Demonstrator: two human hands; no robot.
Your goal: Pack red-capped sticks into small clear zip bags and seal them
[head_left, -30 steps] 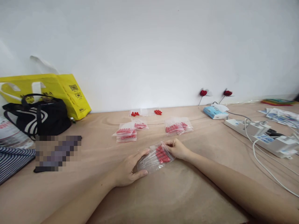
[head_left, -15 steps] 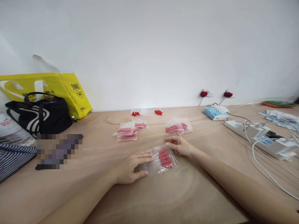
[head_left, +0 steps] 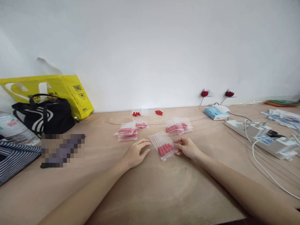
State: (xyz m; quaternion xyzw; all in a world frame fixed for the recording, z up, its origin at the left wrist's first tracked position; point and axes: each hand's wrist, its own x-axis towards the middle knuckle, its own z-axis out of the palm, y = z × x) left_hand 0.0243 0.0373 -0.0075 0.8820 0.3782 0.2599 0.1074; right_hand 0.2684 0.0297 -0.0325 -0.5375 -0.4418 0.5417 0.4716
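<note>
A clear plastic bag (head_left: pixel 162 146) with several red-ended items lies on the wooden table between my hands, its red ends toward me. My right hand (head_left: pixel 187 148) pinches the bag's right edge between thumb and fingers. Just left of the bag, my left hand (head_left: pixel 138 153) rests on the table, thumb and fingers apart, holding nothing. Beyond my hands are more filled bags: a left group (head_left: pixel 127 131) and a right group (head_left: pixel 178 126). Near the wall, two small clusters of red pieces, a left one (head_left: pixel 136 113) and a right one (head_left: pixel 158 112), sit on clear plastic.
At left stand a yellow bag (head_left: pixel 82 100), a black bag (head_left: pixel 58 115) and striped cloth (head_left: pixel 16 159). To the right are a tissue pack (head_left: pixel 216 113), a power strip (head_left: pixel 264 140) with white cables, two red flowers and printed packets (head_left: pixel 284 117).
The bag has turned so its red ends point toward me instead of right. My left hand has let go of it and moved slightly away. My right hand has shifted right and nearer.
</note>
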